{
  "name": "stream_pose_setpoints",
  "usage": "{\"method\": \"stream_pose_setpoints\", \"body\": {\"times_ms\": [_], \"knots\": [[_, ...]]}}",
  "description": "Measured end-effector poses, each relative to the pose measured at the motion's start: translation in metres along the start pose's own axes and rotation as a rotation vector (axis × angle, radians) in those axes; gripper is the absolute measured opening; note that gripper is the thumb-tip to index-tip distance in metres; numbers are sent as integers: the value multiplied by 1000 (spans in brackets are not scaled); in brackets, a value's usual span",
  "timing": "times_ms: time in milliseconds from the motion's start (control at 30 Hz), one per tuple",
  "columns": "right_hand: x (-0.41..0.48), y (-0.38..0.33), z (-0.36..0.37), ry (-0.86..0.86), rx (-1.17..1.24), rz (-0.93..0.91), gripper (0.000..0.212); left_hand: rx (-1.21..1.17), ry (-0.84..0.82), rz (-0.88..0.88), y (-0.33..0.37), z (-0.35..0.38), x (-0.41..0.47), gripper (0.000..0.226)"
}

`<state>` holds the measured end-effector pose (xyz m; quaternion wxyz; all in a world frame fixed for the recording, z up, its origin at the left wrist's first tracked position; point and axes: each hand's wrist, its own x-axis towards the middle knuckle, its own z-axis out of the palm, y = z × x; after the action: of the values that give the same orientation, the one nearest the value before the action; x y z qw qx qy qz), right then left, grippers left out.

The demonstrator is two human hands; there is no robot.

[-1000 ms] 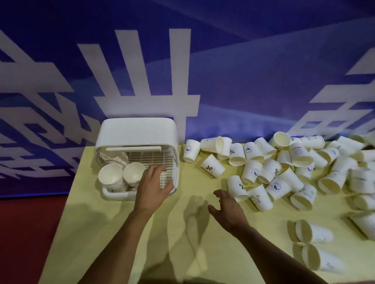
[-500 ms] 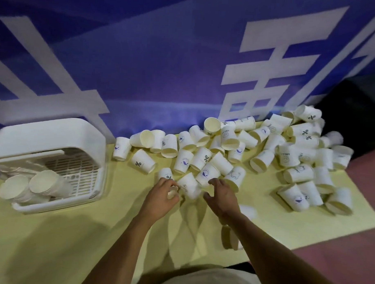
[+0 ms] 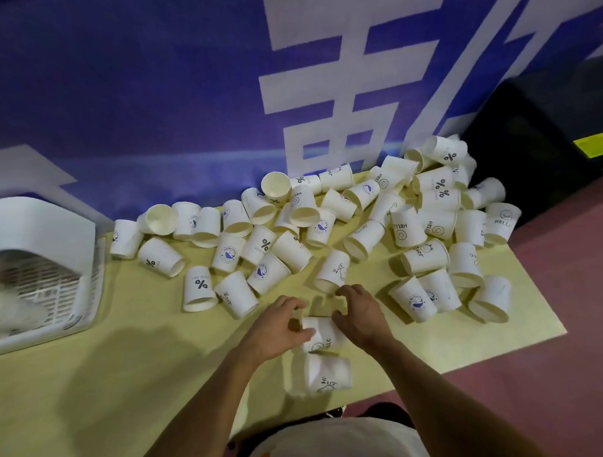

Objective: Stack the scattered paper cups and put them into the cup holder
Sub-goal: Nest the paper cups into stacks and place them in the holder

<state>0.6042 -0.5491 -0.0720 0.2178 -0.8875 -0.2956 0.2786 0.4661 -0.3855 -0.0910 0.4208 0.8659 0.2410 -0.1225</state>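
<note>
Many white printed paper cups (image 3: 362,213) lie scattered and tipped across the yellow table (image 3: 117,375). At the left edge stands the white cup holder (image 3: 40,239), with blurred stacked cups at its front. My left hand (image 3: 277,331) and my right hand (image 3: 360,319) meet near the table's front. Between them lies a "HELLO" cup (image 3: 322,336) on its side. My left hand grips its left end and my right hand curls over its right end. Another cup (image 3: 329,374) lies on its side just below them.
A blue banner with large white characters hangs right behind the table. The table's right edge runs close to the cup pile, with red floor beyond. A black box (image 3: 552,141) stands at the far right. Bare table lies between the holder and my hands.
My left hand left the cup holder and moved right to the cups. Both hands then came toward me and closed together on one cup. The view swung right.
</note>
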Motion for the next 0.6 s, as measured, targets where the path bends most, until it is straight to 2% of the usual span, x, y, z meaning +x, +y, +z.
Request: {"method": "stream_pose_setpoints", "body": {"times_ms": [100,200,333,533,600], "knots": [[0,13,2,29,25,37,45,76,-81,-5,5,14,7,74],[0,18,3,79,51,88,50,112,-107,-10,5,21,8,83],[6,19,7,140,101,186,60,154,-110,-8,6,26,12,82],[27,0,12,345,174,385,87,160,-98,-36,5,24,12,77],[35,-2,14,348,222,422,85,155,-82,-42,5,22,14,74]]}}
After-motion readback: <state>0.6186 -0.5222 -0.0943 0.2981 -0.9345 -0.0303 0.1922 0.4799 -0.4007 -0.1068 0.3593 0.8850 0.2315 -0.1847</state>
